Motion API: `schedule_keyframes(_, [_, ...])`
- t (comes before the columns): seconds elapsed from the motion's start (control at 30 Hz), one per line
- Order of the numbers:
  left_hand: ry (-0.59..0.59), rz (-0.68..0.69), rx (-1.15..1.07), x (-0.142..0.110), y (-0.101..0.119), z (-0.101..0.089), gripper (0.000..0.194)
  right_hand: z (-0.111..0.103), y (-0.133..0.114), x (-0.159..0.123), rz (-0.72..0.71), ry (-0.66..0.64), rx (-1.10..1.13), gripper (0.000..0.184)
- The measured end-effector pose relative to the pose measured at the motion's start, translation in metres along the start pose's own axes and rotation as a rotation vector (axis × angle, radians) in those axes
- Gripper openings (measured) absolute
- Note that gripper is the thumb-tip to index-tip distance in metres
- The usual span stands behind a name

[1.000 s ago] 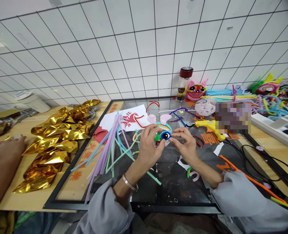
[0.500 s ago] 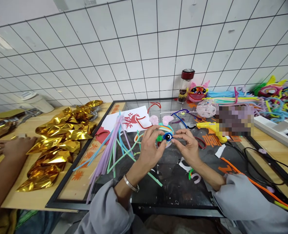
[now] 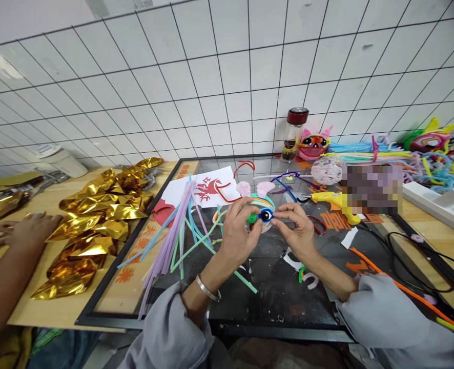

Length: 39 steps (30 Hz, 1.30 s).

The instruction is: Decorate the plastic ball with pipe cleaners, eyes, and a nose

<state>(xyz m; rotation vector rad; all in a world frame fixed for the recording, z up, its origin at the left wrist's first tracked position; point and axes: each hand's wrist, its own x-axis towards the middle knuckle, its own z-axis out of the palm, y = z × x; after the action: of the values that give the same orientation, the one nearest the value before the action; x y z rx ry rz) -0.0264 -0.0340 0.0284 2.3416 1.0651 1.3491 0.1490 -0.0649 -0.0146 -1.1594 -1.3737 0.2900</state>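
A blue-rimmed, eye-shaped piece (image 3: 266, 216) is gripped between the fingertips of the left hand (image 3: 241, 233) and right hand (image 3: 295, 231).

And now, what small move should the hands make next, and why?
Probably ease the blue eye toward the pink-eared piece: the left hand and right hand pinch its opposite edges, and that piece shows just behind it, though contact is unclear.
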Motion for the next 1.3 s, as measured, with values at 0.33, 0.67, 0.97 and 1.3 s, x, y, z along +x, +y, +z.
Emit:
schedule_keyframes(0.33, [0.031,-0.047,-0.019,0.0014,0.0018,0.0007,0.016,-0.0002,-0.0015,0.0000,-0.019,-0.004,-0.006,0.005])
schedule_keyframes(0.67, [0.017,-0.038,-0.022,0.0010,0.0058,0.0001,0.016,0.0001,-0.0027,0.0011,-0.031,0.006,-0.006,0.005])
schedule_keyframes(0.97, [0.034,-0.086,-0.072,-0.0003,0.0025,0.0023,0.024,-0.0005,0.0011,0.0000,-0.045,-0.010,-0.025,0.006])
schedule_keyframes(1.3, [0.056,-0.285,-0.162,-0.0002,-0.0033,0.0056,0.033,-0.0016,0.0025,0.0021,-0.026,0.001,-0.019,0.005])
